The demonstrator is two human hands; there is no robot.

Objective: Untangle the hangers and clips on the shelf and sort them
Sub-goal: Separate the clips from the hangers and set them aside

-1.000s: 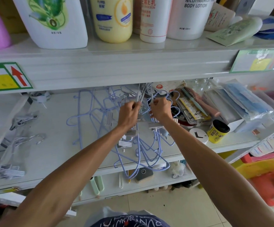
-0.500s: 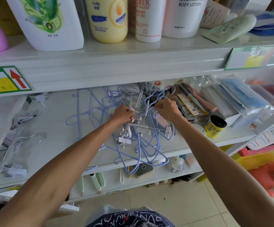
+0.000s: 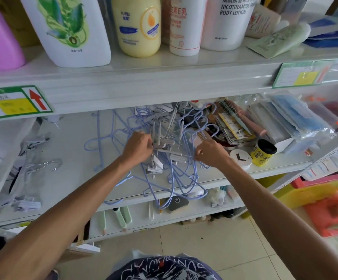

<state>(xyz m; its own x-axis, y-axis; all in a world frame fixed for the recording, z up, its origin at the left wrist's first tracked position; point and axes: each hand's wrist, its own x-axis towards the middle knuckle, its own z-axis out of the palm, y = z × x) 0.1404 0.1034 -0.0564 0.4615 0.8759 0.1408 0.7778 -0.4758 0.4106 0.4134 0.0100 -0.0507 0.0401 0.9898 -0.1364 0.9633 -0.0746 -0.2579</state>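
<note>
Hangers (image 3: 177, 158) form one tangle; left hand (image 3: 138, 149), right hand (image 3: 210, 154) grip it.

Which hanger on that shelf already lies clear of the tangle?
The pale hanger with the silver hook, at the left end of the shelf; the blue wire hangers are all knotted together mid-shelf.

place: a shop | shelves: long white shelves (image 3: 164, 85) are holding things to buy | tags: a left price tag (image 3: 12, 102) and a right price tag (image 3: 303, 74) are sticking on the front edge | goods: lotion bottles (image 3: 228, 21) are standing in a row, sealed packs (image 3: 297, 118) are lying below
</note>
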